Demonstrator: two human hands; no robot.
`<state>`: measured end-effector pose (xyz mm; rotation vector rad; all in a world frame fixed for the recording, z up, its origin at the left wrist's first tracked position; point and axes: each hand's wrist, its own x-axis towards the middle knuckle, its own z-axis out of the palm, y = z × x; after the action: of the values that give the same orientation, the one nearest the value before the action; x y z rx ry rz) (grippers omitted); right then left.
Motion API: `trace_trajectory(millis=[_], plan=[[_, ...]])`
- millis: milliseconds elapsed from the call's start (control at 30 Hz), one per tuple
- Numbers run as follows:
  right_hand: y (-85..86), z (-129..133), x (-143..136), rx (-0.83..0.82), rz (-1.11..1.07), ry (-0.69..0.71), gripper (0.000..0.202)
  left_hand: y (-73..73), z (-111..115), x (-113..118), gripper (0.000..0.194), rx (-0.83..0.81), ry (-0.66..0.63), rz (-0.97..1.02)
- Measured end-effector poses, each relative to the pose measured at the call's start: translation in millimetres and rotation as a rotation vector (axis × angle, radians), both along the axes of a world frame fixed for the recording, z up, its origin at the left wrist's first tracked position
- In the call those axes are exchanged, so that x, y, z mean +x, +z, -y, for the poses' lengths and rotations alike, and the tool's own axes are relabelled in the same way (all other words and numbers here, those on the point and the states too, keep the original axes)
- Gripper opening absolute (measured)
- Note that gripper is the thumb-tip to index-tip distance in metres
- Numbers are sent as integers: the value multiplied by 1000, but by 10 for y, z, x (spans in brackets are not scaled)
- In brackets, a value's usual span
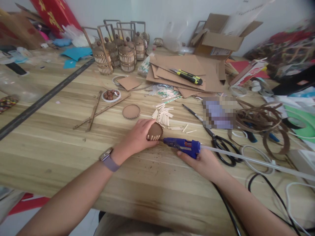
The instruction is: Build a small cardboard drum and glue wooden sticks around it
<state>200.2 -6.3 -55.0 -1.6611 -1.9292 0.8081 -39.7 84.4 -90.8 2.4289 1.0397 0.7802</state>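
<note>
My left hand (142, 135) is closed around a small round cardboard tray (155, 129), thumb in front and fingers behind. Several short pale sticks (154, 137) stand in a row along the tray's near rim. In my right hand (200, 161) is a blue hot glue gun (183, 146), its nozzle close to the tray's right edge; whether it touches I cannot tell. A long translucent glue stick (246, 158) runs out of the gun's back. Just behind the tray lies a loose pile of short sticks (163, 115). Another round cardboard tray (131, 111) rests farther left.
Black-handled scissors (225, 149) lie right of the glue gun, near coiled brown strips (258, 118). Cardboard sheets (177, 65) carry a utility knife (188, 77). Several small lidded baskets (126, 59) stand at the back. A dish of brown beads (111, 95) and notched strips (94, 113) lie left.
</note>
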Motion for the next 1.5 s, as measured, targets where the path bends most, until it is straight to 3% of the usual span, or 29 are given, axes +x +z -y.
trace_trajectory(millis=[1500], plan=[[39,24,-72,28,26,7,28,12,4,1,71,1,3,-15]])
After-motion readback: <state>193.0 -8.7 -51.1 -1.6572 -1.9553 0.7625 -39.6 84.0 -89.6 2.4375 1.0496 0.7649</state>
